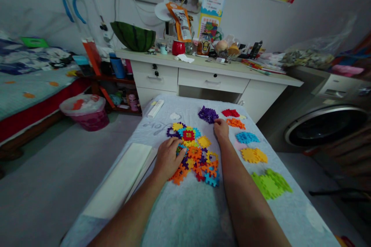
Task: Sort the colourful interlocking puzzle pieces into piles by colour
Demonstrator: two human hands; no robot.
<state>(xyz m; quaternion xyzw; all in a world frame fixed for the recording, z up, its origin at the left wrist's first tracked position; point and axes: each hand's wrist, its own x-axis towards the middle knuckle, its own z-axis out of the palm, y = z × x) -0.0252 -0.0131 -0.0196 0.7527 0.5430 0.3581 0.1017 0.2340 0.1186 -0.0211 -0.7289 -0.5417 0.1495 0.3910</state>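
My left hand rests on the left side of a mixed pile of interlocking plastic building pieces, thumb apart from the fingers. These notched pieces are orange, yellow, blue, purple and red. At the edge of a heap of purple pieces is my right hand, its fingers curled together; what they hold, if anything, is hidden. Down the right side lie sorted groups: red pieces, orange pieces, blue pieces, yellow pieces and green pieces.
A cloth-covered table carries the pieces. On its left lie a long white box and a small white bar. Behind stands a cluttered white desk, with a washing machine to the right and a pink bin to the left.
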